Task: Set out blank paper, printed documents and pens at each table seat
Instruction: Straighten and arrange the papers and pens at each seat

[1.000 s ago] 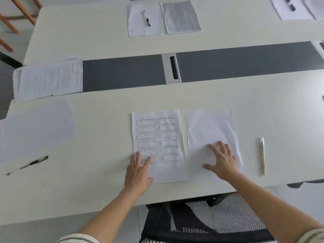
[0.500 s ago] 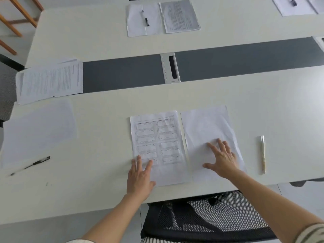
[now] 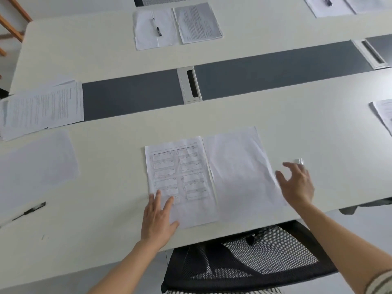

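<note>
A printed document (image 3: 180,179) with boxed fields lies on the white table (image 3: 318,134) in front of me. Right beside it lies a blank sheet (image 3: 241,172), their edges touching. My left hand (image 3: 158,219) rests flat on the document's near left corner, fingers straight. My right hand (image 3: 297,183) hovers over the table just right of the blank sheet, fingers spread and holding nothing. A white pen (image 3: 299,161) lies under it; only the far tip shows past the fingers.
A black pen (image 3: 29,211) and a blank sheet (image 3: 36,166) lie at the left, a printed stack (image 3: 42,107) behind them. A far seat holds paper with a pen (image 3: 157,28) and a document (image 3: 199,22). A mesh chair (image 3: 250,257) stands below the table edge.
My right hand lifted off the blank sheet and moved right, over the white pen. The blank sheet slid left against the printed document. My left hand stayed on the document.
</note>
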